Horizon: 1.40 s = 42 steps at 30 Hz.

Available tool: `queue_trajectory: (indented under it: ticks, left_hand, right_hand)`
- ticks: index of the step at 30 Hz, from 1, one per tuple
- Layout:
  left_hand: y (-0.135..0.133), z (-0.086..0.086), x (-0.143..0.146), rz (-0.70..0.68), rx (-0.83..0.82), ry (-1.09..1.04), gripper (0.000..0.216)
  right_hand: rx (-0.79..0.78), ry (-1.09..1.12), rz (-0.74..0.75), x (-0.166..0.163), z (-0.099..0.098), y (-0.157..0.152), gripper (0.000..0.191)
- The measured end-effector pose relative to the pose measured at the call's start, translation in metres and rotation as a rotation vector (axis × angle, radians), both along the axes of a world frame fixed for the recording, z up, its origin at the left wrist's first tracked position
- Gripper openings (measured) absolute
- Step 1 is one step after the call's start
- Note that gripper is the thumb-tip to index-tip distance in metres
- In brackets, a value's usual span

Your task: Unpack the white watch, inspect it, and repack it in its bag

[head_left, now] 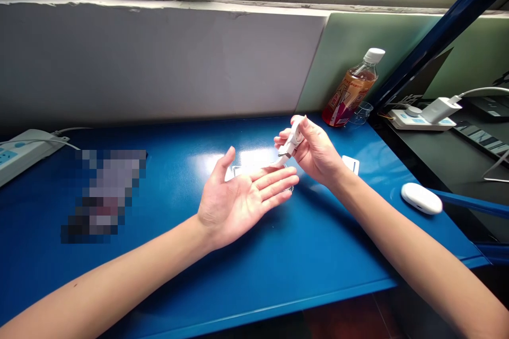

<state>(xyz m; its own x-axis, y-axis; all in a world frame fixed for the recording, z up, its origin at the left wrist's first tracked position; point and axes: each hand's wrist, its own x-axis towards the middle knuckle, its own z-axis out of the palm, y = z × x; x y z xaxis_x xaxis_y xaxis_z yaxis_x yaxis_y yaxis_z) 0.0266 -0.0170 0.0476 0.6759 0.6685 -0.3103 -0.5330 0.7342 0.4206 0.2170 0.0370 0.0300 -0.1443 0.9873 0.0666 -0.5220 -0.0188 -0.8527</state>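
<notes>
My left hand (pixel 246 201) is held palm up above the blue table, its thumb raised and its fingers stretched out to the right. My right hand (pixel 316 151) is closed around a small white clipper-like tool (pixel 293 142) with a dark edge near its lower end. That end reaches down to the index finger of my left hand; whether it touches the finger, I cannot tell. Behind my left hand, a white, dark-outlined item (pixel 237 170) shows only in part. A white card-like piece (pixel 351 164) lies partly hidden behind my right wrist.
A drink bottle (pixel 352 90) with a white cap stands by the wall. A white rounded case (pixel 421 198) lies near the right edge of the blue table (pixel 318 254). Power strips (pixel 29 149) sit at left and on the dark surface at right. A blurred-out object (pixel 115 185) lies left.
</notes>
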Motion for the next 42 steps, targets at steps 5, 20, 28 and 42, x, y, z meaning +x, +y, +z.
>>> queue_trajectory:
  ticks: [5,20,28,42]
  left_hand:
    - [-0.004,-0.008,0.006,0.012,0.216,0.219,0.047]
    - [-0.014,-0.025,0.013,-0.194,0.397,0.401,0.053]
    - [-0.015,-0.028,0.014,-0.157,0.369,0.456,0.055]
    - [0.006,-0.009,-0.001,0.117,0.735,0.701,0.038]
  right_hand:
    - [0.217,-0.232,0.07,-0.005,-0.003,-0.008,0.032]
    - [0.065,-0.09,0.452,-0.012,0.003,-0.02,0.038]
    - [-0.051,-0.009,0.526,-0.008,0.014,-0.022,0.061]
    - [0.163,-0.282,0.141,0.002,0.015,-0.01,0.028]
